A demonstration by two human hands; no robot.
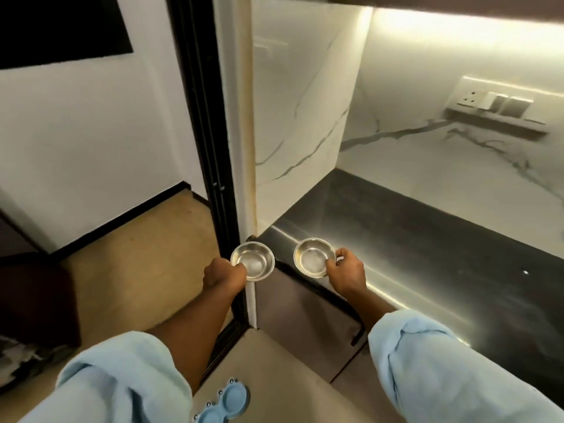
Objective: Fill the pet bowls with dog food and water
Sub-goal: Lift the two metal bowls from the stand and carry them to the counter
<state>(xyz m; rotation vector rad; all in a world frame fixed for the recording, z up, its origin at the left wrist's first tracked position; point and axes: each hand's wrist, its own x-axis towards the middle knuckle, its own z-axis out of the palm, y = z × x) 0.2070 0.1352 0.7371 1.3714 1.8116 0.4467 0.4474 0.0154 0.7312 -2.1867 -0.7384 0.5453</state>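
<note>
Head view — hands hold two shiny (empty) steel bowls.

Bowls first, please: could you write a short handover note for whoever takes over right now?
Left hand: grip on the rim of the left bowl, held in the air beside the counter edge.
Right hand: grip on the rim of the right bowl, at the counter's front edge.
Blue stand lies on the floor below, sockets empty.
Done: both bowls lifted out.
Left: both look empty, so food, water, then back in the stand.
</note>
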